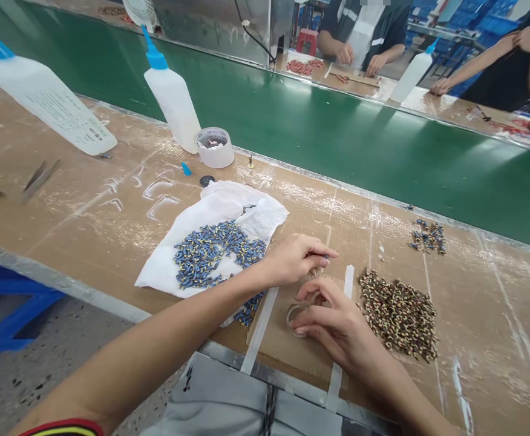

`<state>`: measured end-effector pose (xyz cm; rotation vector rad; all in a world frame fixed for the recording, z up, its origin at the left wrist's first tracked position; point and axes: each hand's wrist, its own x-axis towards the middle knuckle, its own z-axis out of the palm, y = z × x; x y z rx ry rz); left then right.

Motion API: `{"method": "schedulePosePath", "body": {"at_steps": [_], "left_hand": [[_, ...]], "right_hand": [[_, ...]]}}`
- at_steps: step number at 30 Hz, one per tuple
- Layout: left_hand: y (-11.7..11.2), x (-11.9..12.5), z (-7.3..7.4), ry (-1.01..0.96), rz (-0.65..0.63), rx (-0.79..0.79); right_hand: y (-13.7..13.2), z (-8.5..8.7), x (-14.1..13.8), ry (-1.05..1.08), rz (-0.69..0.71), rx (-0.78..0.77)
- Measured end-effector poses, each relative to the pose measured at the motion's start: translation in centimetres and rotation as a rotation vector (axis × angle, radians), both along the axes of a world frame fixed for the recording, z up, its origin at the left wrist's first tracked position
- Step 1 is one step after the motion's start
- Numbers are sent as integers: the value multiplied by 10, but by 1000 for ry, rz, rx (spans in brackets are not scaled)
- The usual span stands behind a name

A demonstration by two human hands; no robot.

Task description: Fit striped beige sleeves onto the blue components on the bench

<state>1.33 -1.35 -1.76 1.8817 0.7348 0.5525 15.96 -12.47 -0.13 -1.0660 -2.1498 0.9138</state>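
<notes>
My left hand [299, 259] reaches over the cardboard work area with thumb and forefinger pinched on a tiny blue piece [325, 257], mostly hidden by the fingers. Just below it, my right hand [333, 315] curls its fingers at the rim of a small clear round dish [291, 316]. Left of my hands, a white cloth [169, 257] carries a heap of small blue-and-yellow pieces [201, 248], some spilling past its lower edge. To the right lies a pile of small dark-and-cream curved pieces [399, 315]. A smaller group of joined-looking pieces [431, 236] sits behind that pile.
Two white squeeze bottles [51, 103] with blue nozzles lean at the back left, near a tape roll [217, 151]. Tweezers [40, 180] lie farther left. A green conveyor belt [301, 133] runs behind the table. Across it, people's hands [376, 63] work at another bench.
</notes>
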Motion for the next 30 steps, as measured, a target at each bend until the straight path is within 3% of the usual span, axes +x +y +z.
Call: {"method": "schedulePosePath", "body": {"at_steps": [8,17,20,26,30], "left_hand": [[0,-1,-1,-106,34,-209],[1,-3,2,-37,71,-139],[1,-3,3,-19,57,-137],[1,-3,1,-10,58,-115],[1,-3,1,4,47,-120]], "right_hand": [[2,4,8,-129,-55,168],[-3,8,3,-96,32,7],[-6,6,-4,-67,13,20],[-3,1,0,-97,-76,188],[-1,2,6,-102,-52,109]]}}
